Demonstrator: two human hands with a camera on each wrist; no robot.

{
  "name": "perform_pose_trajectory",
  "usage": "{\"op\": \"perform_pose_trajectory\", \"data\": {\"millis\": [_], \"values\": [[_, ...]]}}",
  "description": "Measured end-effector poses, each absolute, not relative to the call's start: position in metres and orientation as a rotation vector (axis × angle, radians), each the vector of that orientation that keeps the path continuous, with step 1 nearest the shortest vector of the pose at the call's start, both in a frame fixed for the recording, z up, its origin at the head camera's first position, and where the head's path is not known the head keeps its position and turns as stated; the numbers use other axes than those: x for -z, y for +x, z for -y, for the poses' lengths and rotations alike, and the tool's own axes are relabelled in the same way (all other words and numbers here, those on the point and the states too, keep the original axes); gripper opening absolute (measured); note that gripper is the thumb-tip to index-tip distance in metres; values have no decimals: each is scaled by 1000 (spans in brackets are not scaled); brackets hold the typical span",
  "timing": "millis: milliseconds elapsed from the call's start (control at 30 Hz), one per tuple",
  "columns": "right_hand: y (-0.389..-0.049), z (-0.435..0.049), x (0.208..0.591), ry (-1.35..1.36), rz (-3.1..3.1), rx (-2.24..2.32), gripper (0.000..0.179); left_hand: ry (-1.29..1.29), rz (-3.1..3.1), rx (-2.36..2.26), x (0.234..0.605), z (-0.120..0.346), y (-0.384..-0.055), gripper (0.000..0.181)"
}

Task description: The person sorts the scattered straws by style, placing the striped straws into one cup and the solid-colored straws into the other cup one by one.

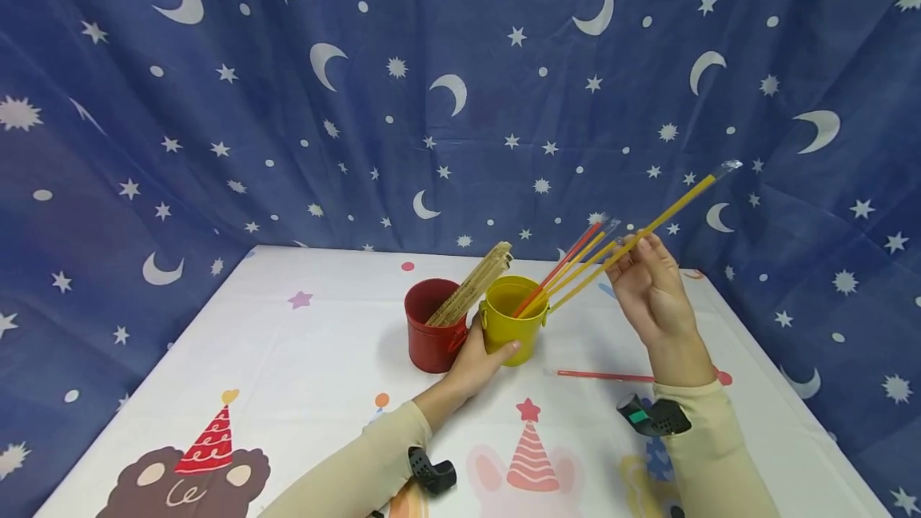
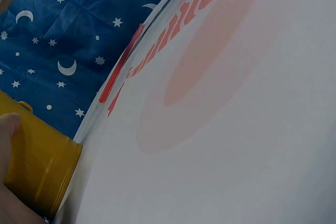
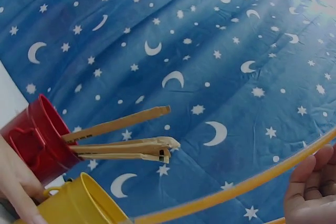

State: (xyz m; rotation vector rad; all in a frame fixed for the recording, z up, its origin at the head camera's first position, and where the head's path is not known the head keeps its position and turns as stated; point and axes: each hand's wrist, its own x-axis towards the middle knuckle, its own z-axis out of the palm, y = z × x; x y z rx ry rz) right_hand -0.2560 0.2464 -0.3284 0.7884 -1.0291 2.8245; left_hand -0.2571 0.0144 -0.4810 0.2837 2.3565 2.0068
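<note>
My left hand [image 1: 475, 362] grips the small yellow bucket [image 1: 512, 340] around its side, thumb across the front. In my right hand [image 1: 658, 294], raised to the right of the bucket, a long yellow straw [image 1: 679, 205] in a clear wrapper is pinched between thumb and fingers. That straw slants down leftward, its lower end close to the bucket's right rim. A red straw [image 1: 566, 259] and a few yellow straws lean inside the bucket. The right wrist view shows the held straw [image 3: 226, 196] crossing toward the yellow bucket [image 3: 79, 203].
Against the left hand's far side stands a red bucket [image 1: 430, 348] holding several paper-wrapped sticks [image 1: 471, 286]. Another wrapped red straw [image 1: 604, 376] lies on the white printed tablecloth [image 1: 324, 358], below the right hand. A blue star-patterned curtain [image 1: 403, 142] hangs behind the table.
</note>
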Motion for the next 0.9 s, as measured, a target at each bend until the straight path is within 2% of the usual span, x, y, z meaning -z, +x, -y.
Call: {"op": "perform_pose_trajectory", "data": {"millis": [333,900], "values": [[-265,-245,337,831,1092,-2763,28,303,-2347,-2021,478,-11,-257,84],[-283,-238,370,303,1473,-2749,14,283,-2315,-2038,480,-15,-257,85]]}}
